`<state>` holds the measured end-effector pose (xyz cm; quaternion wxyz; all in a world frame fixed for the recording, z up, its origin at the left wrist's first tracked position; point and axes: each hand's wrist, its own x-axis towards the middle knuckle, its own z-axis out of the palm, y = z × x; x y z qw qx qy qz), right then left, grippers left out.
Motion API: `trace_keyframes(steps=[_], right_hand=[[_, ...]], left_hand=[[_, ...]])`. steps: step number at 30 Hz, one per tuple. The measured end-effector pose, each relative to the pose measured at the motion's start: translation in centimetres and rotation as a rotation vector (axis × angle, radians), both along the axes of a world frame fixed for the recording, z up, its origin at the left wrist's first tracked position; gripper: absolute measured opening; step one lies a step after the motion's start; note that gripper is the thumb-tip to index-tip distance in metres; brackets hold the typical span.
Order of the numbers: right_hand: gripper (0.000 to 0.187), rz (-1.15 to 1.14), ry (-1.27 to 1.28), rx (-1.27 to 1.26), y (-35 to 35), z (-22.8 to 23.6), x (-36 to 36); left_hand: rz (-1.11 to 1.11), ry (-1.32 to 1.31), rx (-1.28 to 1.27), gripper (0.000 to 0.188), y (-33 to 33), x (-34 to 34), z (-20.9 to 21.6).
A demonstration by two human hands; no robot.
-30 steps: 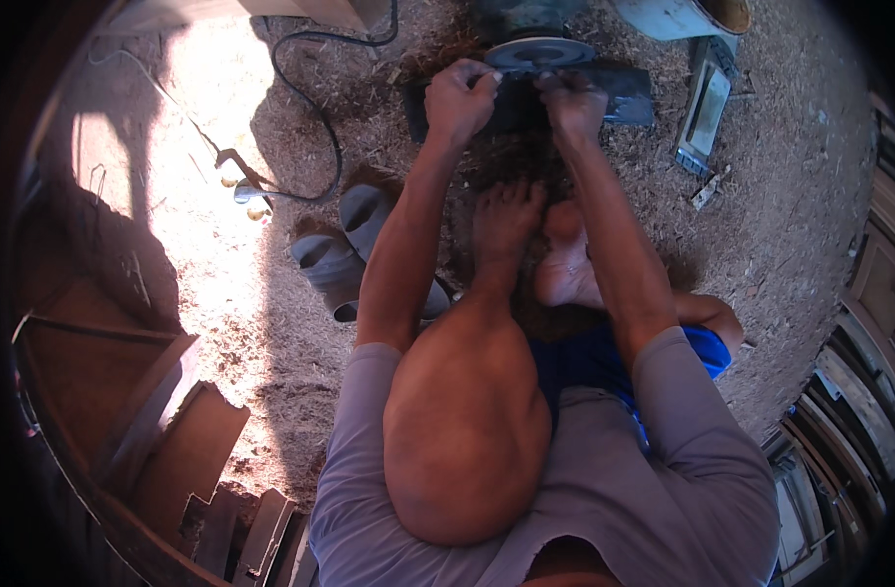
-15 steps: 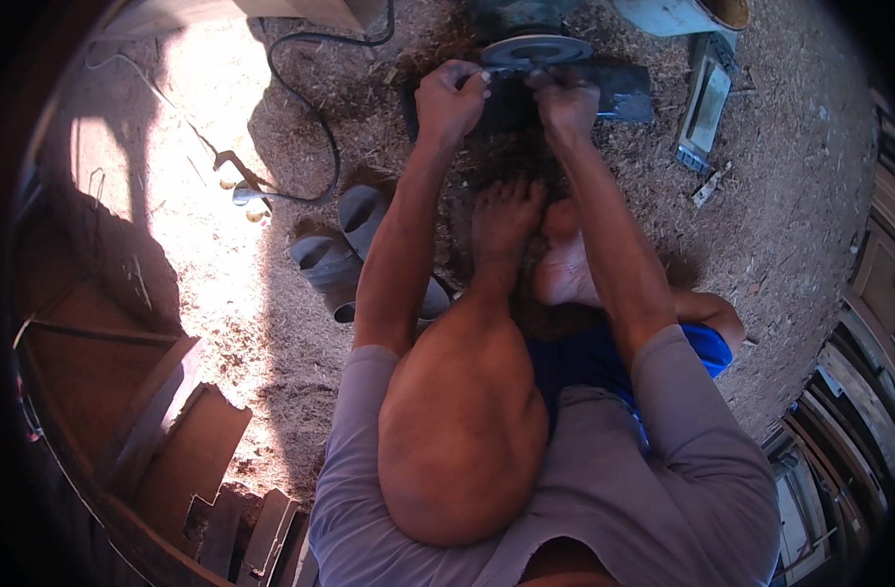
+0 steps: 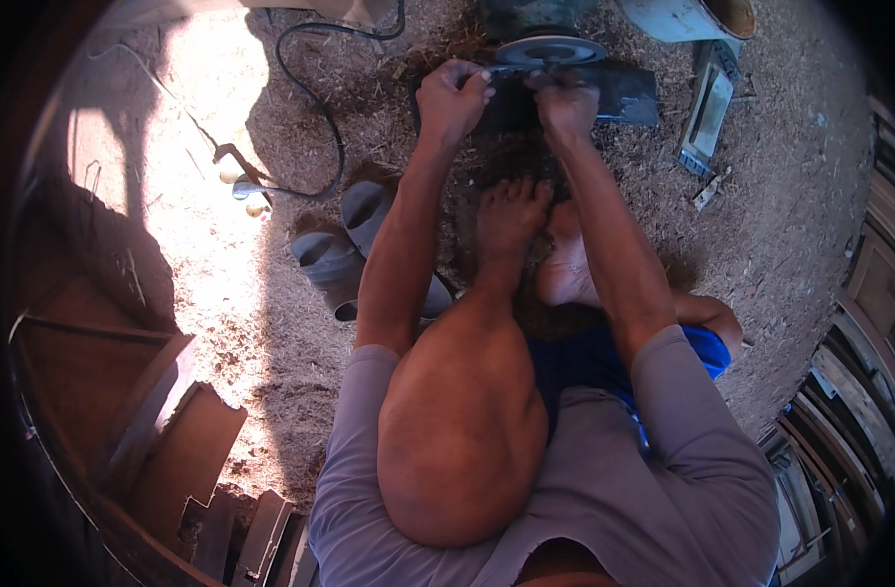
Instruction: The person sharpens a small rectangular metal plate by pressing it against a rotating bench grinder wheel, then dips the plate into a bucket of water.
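Observation:
At the far middle a grey grinding wheel [image 3: 553,49] stands in front of a dark motor body [image 3: 535,18]. My left hand [image 3: 452,100] is closed in a pinch just left of the wheel's near edge. Close to the wheel's near face, my right hand [image 3: 568,106] is also closed, fingers curled. Between the fingertips runs a thin strip [image 3: 512,70] with a pale edge, right by the wheel; its exact kind is too small to tell. Beneath both hands lies a dark flat plate [image 3: 625,96], its right end shiny.
A pale bucket-like container [image 3: 674,18] and a long metal-framed piece [image 3: 707,110] lie at the far right. A black cable [image 3: 335,127] loops on the left. Grey sandals [image 3: 328,264] rest beside my left forearm. Wood pieces [image 3: 188,450] stand near left; stacked boards [image 3: 858,411] line the right.
The view has shifted slightly, so the wheel and plate appear a little farther right. Both hands keep nearly the same place and grip.

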<state>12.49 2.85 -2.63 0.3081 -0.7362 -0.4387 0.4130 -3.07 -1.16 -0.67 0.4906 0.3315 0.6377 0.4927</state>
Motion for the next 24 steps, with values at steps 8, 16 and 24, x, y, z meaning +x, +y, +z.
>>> trace_keyframes(steps=[8,16,24], right_hand=[[0.023,0.113,0.242,-0.02,-2.9,4.1,0.4],[0.017,0.296,0.829,0.047,-8.7,16.2,5.3],[0.025,0.423,0.779,0.22,-13.2,24.9,9.1]], left_hand=[[-0.032,-0.024,-0.023,0.013,-2.8,-0.6,1.5],[-0.086,-0.315,0.269,0.011,-6.5,1.9,9.1],[-0.301,-0.547,0.42,0.014,-5.5,6.6,15.7]])
